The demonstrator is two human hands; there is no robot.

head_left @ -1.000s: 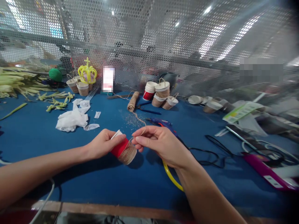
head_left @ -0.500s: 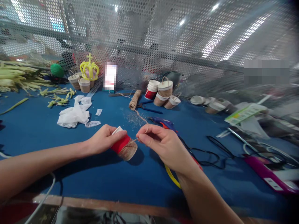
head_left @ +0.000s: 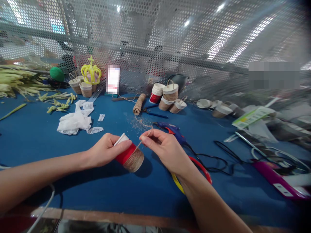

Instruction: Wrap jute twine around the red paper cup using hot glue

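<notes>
My left hand point(head_left: 108, 149) is closed round a small red paper cup point(head_left: 126, 152) with a white rim, held tilted above the blue table. Twine point(head_left: 135, 160) is wound round the cup's lower part. Between thumb and fingertips, my right hand point(head_left: 163, 145) pinches the twine's free strand, which runs taut to the cup. From there the strand trails back to a roll of twine point(head_left: 139, 104) lying farther off. A blue glue gun point(head_left: 171, 130) rests just beyond my right hand. Part of a red and yellow ring-shaped handle point(head_left: 203, 170) shows beneath my right forearm.
Twine-wrapped cups with handles point(head_left: 170, 92) stand at the back beside dark pliers point(head_left: 155, 111). Crumpled white paper point(head_left: 74, 122) lies left of centre. Pale husks point(head_left: 17, 81) pile up far left. A purple power strip point(head_left: 274, 179) and black cables occupy the right. Perforated metal panels rise behind.
My right hand has moved slightly left and up with the strand, which now angles upward from the cup. The cup has shifted slightly down in view, still in my left hand.
</notes>
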